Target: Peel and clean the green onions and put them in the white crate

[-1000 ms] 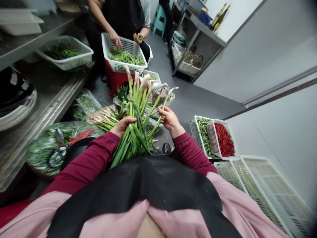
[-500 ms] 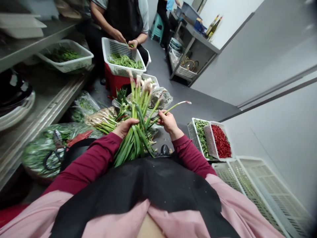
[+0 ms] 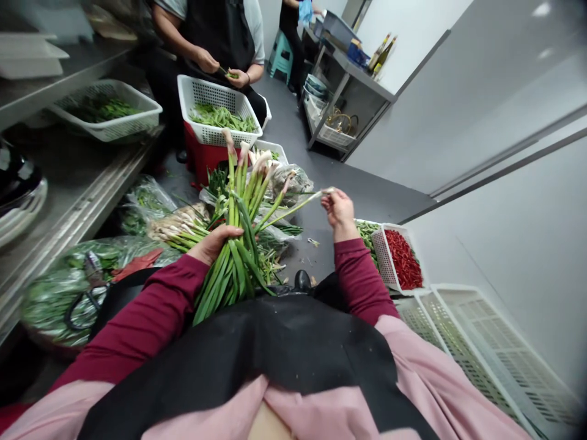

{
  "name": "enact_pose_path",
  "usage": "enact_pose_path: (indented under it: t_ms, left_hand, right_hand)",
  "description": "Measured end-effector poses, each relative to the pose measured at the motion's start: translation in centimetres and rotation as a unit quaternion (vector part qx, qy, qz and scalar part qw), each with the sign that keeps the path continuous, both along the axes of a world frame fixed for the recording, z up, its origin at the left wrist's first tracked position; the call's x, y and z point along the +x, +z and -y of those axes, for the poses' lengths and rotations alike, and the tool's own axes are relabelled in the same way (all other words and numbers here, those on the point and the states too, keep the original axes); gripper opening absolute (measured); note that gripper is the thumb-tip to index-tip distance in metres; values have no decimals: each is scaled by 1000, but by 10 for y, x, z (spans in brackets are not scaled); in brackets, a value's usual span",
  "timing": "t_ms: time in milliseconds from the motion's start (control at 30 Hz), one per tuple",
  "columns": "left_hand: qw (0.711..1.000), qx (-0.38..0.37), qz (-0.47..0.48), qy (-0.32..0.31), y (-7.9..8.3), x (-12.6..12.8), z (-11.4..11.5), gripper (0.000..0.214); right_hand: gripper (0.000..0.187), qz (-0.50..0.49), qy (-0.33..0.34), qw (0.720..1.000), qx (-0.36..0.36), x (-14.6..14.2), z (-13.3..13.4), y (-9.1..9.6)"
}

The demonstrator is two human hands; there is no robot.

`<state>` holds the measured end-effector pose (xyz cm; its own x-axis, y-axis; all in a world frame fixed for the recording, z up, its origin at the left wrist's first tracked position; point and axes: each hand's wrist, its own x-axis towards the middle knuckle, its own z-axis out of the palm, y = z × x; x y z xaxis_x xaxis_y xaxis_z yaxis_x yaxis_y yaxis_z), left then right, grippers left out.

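Observation:
My left hand point(image 3: 213, 244) is wrapped round the middle of a bunch of green garlic point(image 3: 233, 260). The bulb ends, white and purplish, point up and away from me; the long leaves hang down over my lap. One thin stalk point(image 3: 293, 211) leans out of the bunch to the right. Its white root end is pinched between the fingertips of my right hand point(image 3: 340, 211), which are closed. Behind the bunch, on the left, more green garlic point(image 3: 183, 226) lies in a heap with pale bulbs. My black apron point(image 3: 275, 342) spreads below.
Another person point(image 3: 220, 36) sits opposite, trimming greens over a white basket point(image 3: 220, 82) on a red stand. A metal shelf point(image 3: 82, 208) lines the left. Bagged greens point(image 3: 50, 293) lie beside me. Red chillies point(image 3: 403, 260) fill a basket at right. Plant scraps point(image 3: 313, 242) lie on the floor.
My right hand has slid outward along the single stalk to its root end, moving right and slightly up. My left hand keeps its hold on the bunch. The whole view has shifted a little.

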<state>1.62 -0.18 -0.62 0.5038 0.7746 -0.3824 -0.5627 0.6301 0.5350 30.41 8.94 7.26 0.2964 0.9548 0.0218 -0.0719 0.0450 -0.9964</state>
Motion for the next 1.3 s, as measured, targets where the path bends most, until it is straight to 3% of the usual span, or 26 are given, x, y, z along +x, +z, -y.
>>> enact_pose_path:
  t_ms: [133, 200, 233, 300, 367, 400, 433, 467, 533, 600, 667, 733, 800, 867, 933, 1100, 1200, 1300]
  left_hand:
    - [1000, -15, 1, 23, 6, -5, 3, 51]
    - [999, -21, -1, 36, 7, -8, 3, 51]
    - [999, -21, -2, 44, 8, -9, 3, 51]
    - [999, -12, -2, 53, 7, -11, 2, 51]
    - [998, 5, 1, 56, 6, -12, 1, 50]
    - [998, 11, 1, 55, 5, -13, 0, 49]
    - [998, 15, 1, 54, 4, -13, 0, 49]
    - [998, 16, 1, 53, 3, -14, -1, 49]
    - [999, 12, -2, 51, 2, -14, -1, 49]
    - [999, 6, 0, 48, 1, -14, -1, 48]
    - [999, 2, 6, 39, 1, -13, -2, 48]
    - [999, 3, 11, 30, 0, -13, -2, 48]
    - [999, 9, 11, 28, 0, -13, -3, 49]
    - [999, 15, 9, 33, 1, -13, -3, 50]
    - [999, 20, 6, 46, 2, -14, -2, 50]
    - [998, 27, 7, 64, 8, -11, 2, 47]
    - [998, 33, -2, 58, 10, -8, 4, 48]
    - [997, 43, -12, 64, 11, -4, 6, 48]
  right_hand:
    - [10, 13, -137, 988, 69, 59, -31, 46]
    - [17, 102, -181, 976, 71, 78, -35, 57]
    - [20, 173, -162, 970, 42, 80, -33, 56]
    - [19, 313, -47, 947, -60, 68, -20, 37]
    - [7, 368, 88, 914, -143, 40, 3, 3]
    - [12, 384, 140, 897, -166, 22, 16, -14]
    - [17, 439, 213, 857, -165, 5, 28, -30]
    - [22, 497, 243, 823, -127, -11, 39, -41]
    - [16, 598, 226, 769, 0, -34, 52, -46]
    - [22, 649, 193, 723, 134, -45, 52, -29]
    - [25, 659, 211, 686, 224, -47, 41, -4]
    - [22, 652, 266, 660, 261, -44, 26, 16]
    - [20, 638, 328, 649, 253, -41, 14, 25]
    - [20, 616, 372, 659, 221, -38, 11, 22]
    - [19, 585, 388, 687, 188, -36, 14, 14]
    - [20, 437, 386, 809, 68, -33, 30, -1]
    - [21, 332, 336, 881, -22, -35, 34, -9]
    - [22, 290, 261, 920, -41, -41, 36, -21]
